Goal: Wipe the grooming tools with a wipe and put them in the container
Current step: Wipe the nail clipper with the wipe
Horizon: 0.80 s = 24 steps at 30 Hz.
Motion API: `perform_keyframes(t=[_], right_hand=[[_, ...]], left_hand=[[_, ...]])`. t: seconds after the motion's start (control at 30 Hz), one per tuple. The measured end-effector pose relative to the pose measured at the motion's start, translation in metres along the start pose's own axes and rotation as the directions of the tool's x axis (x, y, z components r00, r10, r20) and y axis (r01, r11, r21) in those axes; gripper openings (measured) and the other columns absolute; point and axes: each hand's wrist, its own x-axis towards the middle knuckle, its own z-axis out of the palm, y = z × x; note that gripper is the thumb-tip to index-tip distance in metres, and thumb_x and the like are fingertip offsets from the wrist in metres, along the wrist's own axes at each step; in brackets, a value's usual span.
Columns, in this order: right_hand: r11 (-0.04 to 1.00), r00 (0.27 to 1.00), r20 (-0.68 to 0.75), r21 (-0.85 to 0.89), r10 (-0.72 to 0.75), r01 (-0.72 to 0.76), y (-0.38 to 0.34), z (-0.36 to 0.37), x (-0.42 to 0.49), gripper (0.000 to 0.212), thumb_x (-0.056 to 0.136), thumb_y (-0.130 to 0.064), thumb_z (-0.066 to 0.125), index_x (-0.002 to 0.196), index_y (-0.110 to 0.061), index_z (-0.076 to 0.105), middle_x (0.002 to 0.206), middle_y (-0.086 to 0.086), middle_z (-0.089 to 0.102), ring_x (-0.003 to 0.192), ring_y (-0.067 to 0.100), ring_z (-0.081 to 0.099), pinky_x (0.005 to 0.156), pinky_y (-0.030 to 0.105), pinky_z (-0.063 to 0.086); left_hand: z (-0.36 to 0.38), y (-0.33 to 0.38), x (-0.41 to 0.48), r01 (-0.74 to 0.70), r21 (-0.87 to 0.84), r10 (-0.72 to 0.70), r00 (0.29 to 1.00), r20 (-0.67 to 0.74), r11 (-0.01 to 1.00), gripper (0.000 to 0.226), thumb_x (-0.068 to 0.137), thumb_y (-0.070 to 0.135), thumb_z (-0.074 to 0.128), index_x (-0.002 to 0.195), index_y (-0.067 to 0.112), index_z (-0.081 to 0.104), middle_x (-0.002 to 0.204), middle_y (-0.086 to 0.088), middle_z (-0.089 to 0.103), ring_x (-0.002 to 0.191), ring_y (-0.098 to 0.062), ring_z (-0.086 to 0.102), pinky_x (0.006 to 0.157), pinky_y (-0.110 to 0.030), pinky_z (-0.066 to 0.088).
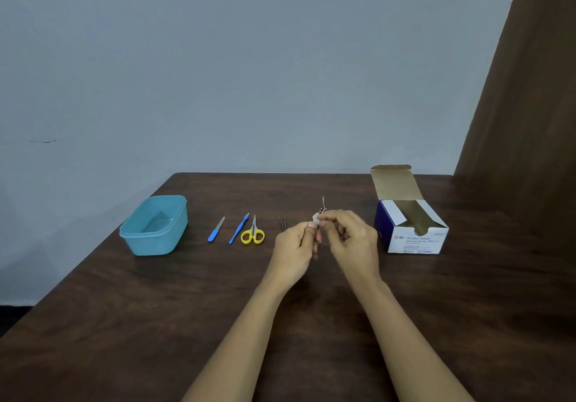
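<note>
Hands: left hand [297, 241] pinches a white wipe [315, 220]; right hand [350, 236] grips a thin tool [323, 204], the two meeting above the tabletop [218, 302].
Stage: judged the first tool, mid-wipe.
Done: nothing stowed; the container [154, 239], far left, holds no tools.
Left: nail file [216, 230], cuticle pusher [239, 228], scissors [253, 234] and tweezers [282, 223] lie in a row between container and hands.
Supply: swab box [414, 236], open, right.

Box [414, 239], white front face: red round logo, then "BD", then "Alcohol Swabs" in dark blue. Smaller line beneath, partly legible, seems "Isopropyl Alcohol 70%". Fine print lower on same face, incl. bottom line of numbers, too small to read. No other text legible.
</note>
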Motion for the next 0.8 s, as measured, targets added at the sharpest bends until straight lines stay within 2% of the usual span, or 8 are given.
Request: perform_keyframes(t=[0.1, 0.2, 0.27, 0.4, 0.57, 0.73, 0.8], right_hand=[[1.000, 0.999, 0.049, 0.010, -0.015, 0.015, 0.0023, 0.0006, 0.0021, 0.019, 0.082, -0.001, 0.070, 0.092, -0.017, 0.074, 0.084, -0.016, 0.062, 0.068, -0.005, 0.053, 0.061, 0.007, 0.040], [0.999, 0.999, -0.040, -0.027, 0.029, -0.030, 0.0053, -0.0014, 0.0027, 0.017, 0.083, -0.004, 0.070, 0.092, -0.019, 0.074, 0.083, -0.018, 0.059, 0.067, -0.002, 0.052, 0.058, 0.012, 0.042], [0.999, 0.998, -0.055, -0.028, 0.031, -0.033, 0.0053, -0.0019, 0.0016, 0.017, 0.083, -0.004, 0.071, 0.092, -0.018, 0.074, 0.083, -0.019, 0.059, 0.067, -0.003, 0.051, 0.058, 0.010, 0.040], [0.999, 0.999, 0.022, -0.018, -0.026, 0.026, 0.0048, -0.0009, 0.0014, 0.018, 0.082, -0.003, 0.072, 0.093, -0.017, 0.075, 0.085, -0.016, 0.061, 0.067, -0.003, 0.052, 0.059, 0.008, 0.041], [0.997, 0.998, -0.044, -0.064, 0.033, -0.035, 0.0059, -0.0015, 0.0001, 0.015, 0.084, -0.007, 0.071, 0.096, -0.016, 0.075, 0.088, -0.006, 0.068, 0.072, -0.008, 0.051, 0.060, 0.006, 0.041], [1.000, 0.996, 0.087, 0.004, -0.011, 0.010, 0.0073, -0.0032, 0.0030, 0.020, 0.081, -0.002, 0.072, 0.095, -0.016, 0.076, 0.091, -0.005, 0.069, 0.076, -0.001, 0.059, 0.065, 0.013, 0.050], [1.000, 0.995, 0.096, 0.009, -0.017, 0.016, 0.0077, -0.0042, 0.0034, 0.020, 0.082, -0.002, 0.072, 0.095, -0.017, 0.076, 0.091, -0.003, 0.070, 0.077, 0.000, 0.060, 0.066, 0.014, 0.052]], left_hand=[[-0.0010, 0.0001, 0.0000, 0.026, -0.037, -0.027, 0.999, -0.027, 0.999, 0.040, 0.103, 0.025, 0.037, 0.068, 0.021, 0.056, 0.053, 0.009, 0.053, 0.051, -0.001, 0.052, 0.059, -0.018, 0.046], [-0.0005, 0.0033, -0.0015, 0.030, -0.046, -0.030, 1.000, -0.006, 0.998, 0.040, 0.103, 0.024, 0.037, 0.068, 0.021, 0.057, 0.051, 0.009, 0.052, 0.051, -0.003, 0.053, 0.061, -0.019, 0.047], [-0.0003, 0.0045, -0.0014, 0.033, -0.039, -0.032, 0.999, 0.007, 0.999, 0.040, 0.103, 0.024, 0.037, 0.068, 0.021, 0.056, 0.051, 0.009, 0.052, 0.052, -0.002, 0.053, 0.062, -0.020, 0.048], [-0.0021, 0.0036, -0.0008, 0.041, -0.071, -0.042, 0.999, -0.015, 0.997, 0.039, 0.102, 0.020, 0.037, 0.068, 0.018, 0.055, 0.053, 0.008, 0.050, 0.050, -0.003, 0.051, 0.059, -0.018, 0.046], [-0.0011, 0.0034, -0.0024, 0.019, 0.002, -0.019, 0.999, 0.039, 1.000, 0.039, 0.103, 0.026, 0.037, 0.070, 0.020, 0.056, 0.055, 0.008, 0.053, 0.052, 0.000, 0.052, 0.060, -0.014, 0.046], [-0.0026, 0.0017, -0.0009, 0.013, 0.029, -0.013, 1.000, 0.007, 1.000, 0.039, 0.103, 0.029, 0.036, 0.070, 0.019, 0.055, 0.058, 0.007, 0.054, 0.052, 0.001, 0.052, 0.059, -0.014, 0.045], [-0.0027, 0.0017, -0.0014, 0.008, 0.047, -0.008, 1.000, -0.004, 0.999, 0.039, 0.103, 0.030, 0.036, 0.070, 0.020, 0.055, 0.058, 0.006, 0.054, 0.052, 0.001, 0.052, 0.058, -0.013, 0.043]])
